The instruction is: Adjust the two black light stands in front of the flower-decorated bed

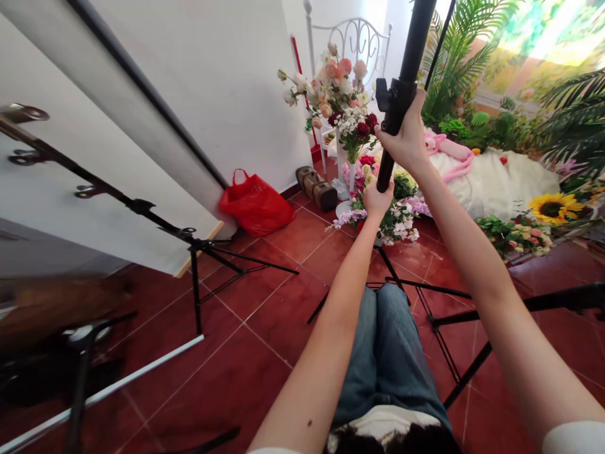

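Note:
In front of me a black light stand (416,44) rises slightly tilted, its top beyond the upper edge of the view. My right hand (409,135) is closed around it just below a black collar with a clamp knob (385,96). Lower down, my left hand (378,198) wraps round the thinner part of the same pole. Spread legs of a stand show on the floor near my knees. Behind my hands are artificial flowers (343,82), with more blooms (401,221) low beside the left hand.
At left, another black stand (193,284) stands on the red tiles near a white panel (142,221). A red plastic bag (258,202) and a brown case (316,188) lie by the wall. To the right are a black stand's leg (466,375), white cloth (505,189) and a sunflower (555,207).

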### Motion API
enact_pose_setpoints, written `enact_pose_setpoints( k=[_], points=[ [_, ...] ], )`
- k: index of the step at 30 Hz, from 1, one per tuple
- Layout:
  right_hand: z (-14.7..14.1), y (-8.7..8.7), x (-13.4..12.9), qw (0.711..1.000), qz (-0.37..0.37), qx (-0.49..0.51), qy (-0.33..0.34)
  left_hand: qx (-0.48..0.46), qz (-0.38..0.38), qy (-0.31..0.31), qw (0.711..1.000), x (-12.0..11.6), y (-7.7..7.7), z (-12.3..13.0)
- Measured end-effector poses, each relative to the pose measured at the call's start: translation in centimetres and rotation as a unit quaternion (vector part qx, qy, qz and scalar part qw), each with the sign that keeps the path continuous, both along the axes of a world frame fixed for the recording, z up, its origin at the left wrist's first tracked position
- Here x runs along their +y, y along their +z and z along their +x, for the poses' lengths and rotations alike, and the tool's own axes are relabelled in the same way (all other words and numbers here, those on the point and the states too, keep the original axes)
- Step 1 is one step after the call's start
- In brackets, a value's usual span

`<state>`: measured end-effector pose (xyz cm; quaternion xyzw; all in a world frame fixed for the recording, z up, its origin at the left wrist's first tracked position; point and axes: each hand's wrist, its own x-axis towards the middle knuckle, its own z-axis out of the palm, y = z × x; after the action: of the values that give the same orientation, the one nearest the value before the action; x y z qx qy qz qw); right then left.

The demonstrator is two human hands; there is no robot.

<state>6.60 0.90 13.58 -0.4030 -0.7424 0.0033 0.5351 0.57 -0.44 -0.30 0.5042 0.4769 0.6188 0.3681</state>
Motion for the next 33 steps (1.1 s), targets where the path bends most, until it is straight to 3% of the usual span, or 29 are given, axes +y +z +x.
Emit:
enact_pose_setpoints(
  k=[2,5,9,13,16,21,26,33],
  points=[
    [0.2,-0.2,-0.4,1.000,0.001,0.003,0.014,0.004,0.002,0.000,1.000,0.3,-0.2,0.1],
    [1.3,-2.1,-1.0,0.998,-0.016,0.014,0.058,0.014,0.005,0.004,1.000,0.5,-0.4,0.1],
    [3.8,-6.6,-3.4,0.991,-0.080,0.053,0.091,0.033,0.004,0.012,0.999,0.2,-0.2,0.1],
    [5.8,-11.2,-6.1,0.977,-0.181,0.103,0.052,0.038,0.003,0.019,0.999,-0.2,0.2,0.1],
    [6.1,-13.3,-6.4,0.965,-0.233,0.115,0.037,0.038,0.003,0.028,0.999,-0.2,0.3,0.1],
    [5.2,-15.1,-4.1,0.965,-0.233,0.113,0.044,0.057,0.011,0.036,0.998,0.1,0.0,0.1],
    [4.8,-16.5,-1.1,0.949,-0.232,0.211,0.046,0.072,0.021,0.047,0.996,0.4,-0.4,0.1],
    [4.3,-17.3,0.2,0.855,-0.311,0.403,0.102,0.069,0.031,0.042,0.996,0.8,-0.9,0.2]
  ],
)
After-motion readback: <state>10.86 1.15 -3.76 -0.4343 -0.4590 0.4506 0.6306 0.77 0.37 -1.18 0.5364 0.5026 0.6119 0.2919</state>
